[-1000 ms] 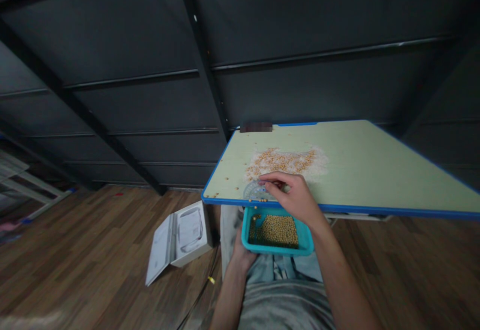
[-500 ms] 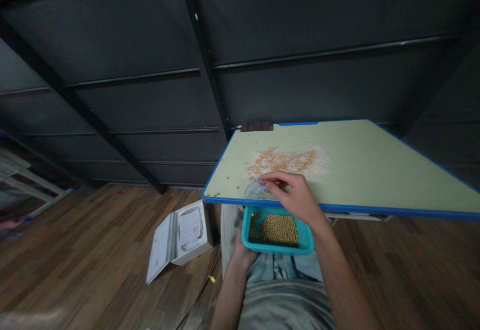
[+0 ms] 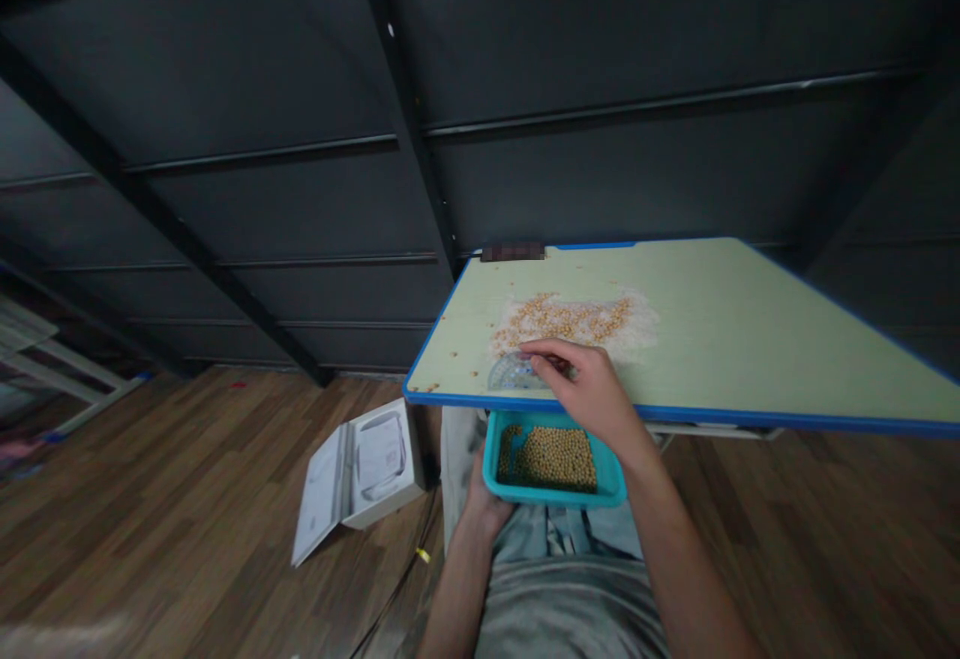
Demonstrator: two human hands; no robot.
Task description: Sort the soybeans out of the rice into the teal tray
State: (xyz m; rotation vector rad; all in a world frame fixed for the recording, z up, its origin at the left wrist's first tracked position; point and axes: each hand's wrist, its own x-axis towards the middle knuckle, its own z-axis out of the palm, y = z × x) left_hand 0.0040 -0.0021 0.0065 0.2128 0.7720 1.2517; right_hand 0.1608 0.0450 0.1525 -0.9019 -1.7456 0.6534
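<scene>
My right hand (image 3: 589,389) rests on the near edge of a pale green table with a blue rim (image 3: 750,339), fingers closed on a clear plastic protractor (image 3: 513,375) that lies flat on the top. Just beyond it lies a pile of yellow beans mixed with white grains (image 3: 574,322). My left hand (image 3: 484,504) holds a teal tray (image 3: 553,462) of yellow beans below the table edge, over my lap; its fingers are mostly hidden under the tray.
A few loose beans (image 3: 454,357) are scattered on the table's left part. An open white box (image 3: 360,474) lies on the wooden floor to the left. Dark metal panels and beams (image 3: 420,139) stand behind the table.
The protractor and my right hand have slid slightly away from the table edge toward the pile. The loose beans seen at the edge a second ago are gone from there.
</scene>
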